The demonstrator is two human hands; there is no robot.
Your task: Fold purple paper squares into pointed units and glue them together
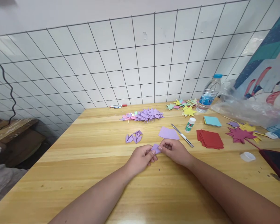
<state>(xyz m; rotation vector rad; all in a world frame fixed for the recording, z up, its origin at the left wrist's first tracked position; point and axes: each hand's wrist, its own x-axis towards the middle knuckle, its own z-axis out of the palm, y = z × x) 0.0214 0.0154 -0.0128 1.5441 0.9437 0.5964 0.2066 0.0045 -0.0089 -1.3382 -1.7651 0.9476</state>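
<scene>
Between my fingertips is a small folded piece of purple paper (156, 148), held just over the wooden table. My left hand (141, 158) pinches its left side with thumb and fingers. On its right edge my right hand (175, 151) pinches with the fingers curled in. Flat purple paper sheets (168, 133) lie just beyond my right hand, beside a utility knife (182, 135). Several folded purple paper pieces (134, 137) rest on the table past my left hand.
Folded paper stars (150, 115) lie in a heap near the wall, with more stars (188, 111) to their right. A water bottle (209, 95), glue stick (190, 124), red paper (209, 139), blue paper (212, 121) and clear plastic bag (245, 110) occupy the right side. Markers (118, 106) lie at the back.
</scene>
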